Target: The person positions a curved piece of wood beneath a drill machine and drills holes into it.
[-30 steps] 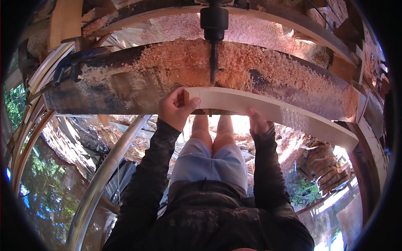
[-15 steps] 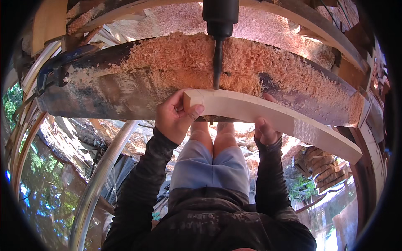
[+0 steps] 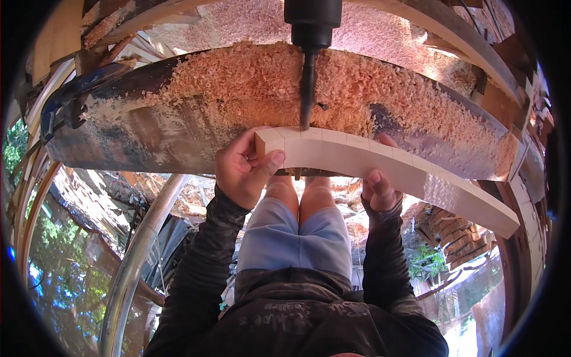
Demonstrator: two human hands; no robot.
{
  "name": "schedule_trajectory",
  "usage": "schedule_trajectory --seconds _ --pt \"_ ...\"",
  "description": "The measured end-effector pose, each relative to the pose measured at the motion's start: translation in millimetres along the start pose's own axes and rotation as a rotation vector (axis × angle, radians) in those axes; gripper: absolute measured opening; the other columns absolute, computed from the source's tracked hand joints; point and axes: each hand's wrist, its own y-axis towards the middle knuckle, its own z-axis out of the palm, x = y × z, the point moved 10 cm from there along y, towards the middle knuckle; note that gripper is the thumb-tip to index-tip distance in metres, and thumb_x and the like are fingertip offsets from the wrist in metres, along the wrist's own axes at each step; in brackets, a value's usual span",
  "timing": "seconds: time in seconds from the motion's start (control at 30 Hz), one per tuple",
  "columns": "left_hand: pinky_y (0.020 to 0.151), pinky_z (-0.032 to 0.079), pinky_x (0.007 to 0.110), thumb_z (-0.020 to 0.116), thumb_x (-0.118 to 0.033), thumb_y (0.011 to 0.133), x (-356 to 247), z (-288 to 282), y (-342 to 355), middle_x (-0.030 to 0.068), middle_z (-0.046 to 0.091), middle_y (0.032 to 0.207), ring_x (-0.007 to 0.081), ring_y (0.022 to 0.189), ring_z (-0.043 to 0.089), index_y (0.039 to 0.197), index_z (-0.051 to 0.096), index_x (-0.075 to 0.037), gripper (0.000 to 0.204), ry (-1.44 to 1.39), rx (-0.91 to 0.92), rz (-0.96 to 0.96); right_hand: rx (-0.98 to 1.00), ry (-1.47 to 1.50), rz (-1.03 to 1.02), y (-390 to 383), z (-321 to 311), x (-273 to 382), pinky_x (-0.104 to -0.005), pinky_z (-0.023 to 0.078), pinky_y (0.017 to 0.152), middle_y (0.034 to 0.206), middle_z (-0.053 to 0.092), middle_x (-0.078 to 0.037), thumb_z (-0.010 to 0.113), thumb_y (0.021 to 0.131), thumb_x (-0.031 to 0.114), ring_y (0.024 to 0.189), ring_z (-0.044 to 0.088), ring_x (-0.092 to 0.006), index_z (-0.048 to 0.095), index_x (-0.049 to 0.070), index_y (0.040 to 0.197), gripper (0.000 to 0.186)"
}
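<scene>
A curved piece of pale wood [image 3: 351,156], marked with thin lines across its upper edge, is held between my two hands. My left hand [image 3: 242,169] grips its left end, thumb on the near face and fingers behind. Around the middle, my right hand [image 3: 380,189] pinches it with the thumb in front and a fingertip showing over the top. A dark drill bit [image 3: 307,89] points down from a black chuck [image 3: 312,24], its tip at the wood's upper edge near the left end. Whether the tip has entered the wood I cannot tell.
Behind the wood spans a dark work table [image 3: 148,140] heaped with wood shavings [image 3: 238,77]. A clamp-like dark fitting [image 3: 68,116] sits at its left end. A shiny metal pipe [image 3: 140,262] slants at lower left. Stacked wood pieces [image 3: 458,235] lie at lower right.
The curved wood has shifted slightly, its right end lower and farther right. The bit's tip now meets the edge a little farther along from the left end. Both hands keep their grip.
</scene>
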Motion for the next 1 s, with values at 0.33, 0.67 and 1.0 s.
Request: schedule_trajectory --seconds 0.33,0.67,1.0 --pt "0.091 0.055 0.031 0.075 -0.017 0.092 -2.0 -1.1 -0.5 0.0163 0.07 0.112 0.0177 0.103 0.068 0.125 0.058 0.01 0.046 0.013 -0.035 0.03 -0.041 0.026 -0.033 0.5 4.4 7.2 -0.0395 0.052 0.099 0.126 0.061 -0.015 0.089 0.076 0.033 0.115 0.062 -0.0254 0.043 -0.009 0.143 0.091" --pt "0.089 0.055 0.03 0.075 -0.018 0.092 -0.3 -0.9 0.7 0.015 0.07 0.11 0.0168 0.101 0.068 0.122 0.059 0.01 0.044 -0.002 -0.027 0.012 -0.034 -0.063 -0.003 -2.7 -3.9 -3.5 -0.0382 0.052 0.1 0.124 0.062 -0.014 0.09 0.076 0.036 0.115 0.062 -0.0242 0.042 -0.008 0.144 0.093" --pt "0.088 0.056 0.03 0.074 -0.016 0.092 4.2 -2.5 1.0 0.0142 0.07 0.109 0.0164 0.1 0.068 0.123 0.059 0.009 0.042 0.008 -0.028 0.002 -0.065 0.006 0.008 -4.4 -4.0 -4.1 -0.04 0.05 0.103 0.124 0.062 -0.015 0.09 0.076 0.035 0.116 0.062 -0.0253 0.042 -0.007 0.144 0.094"
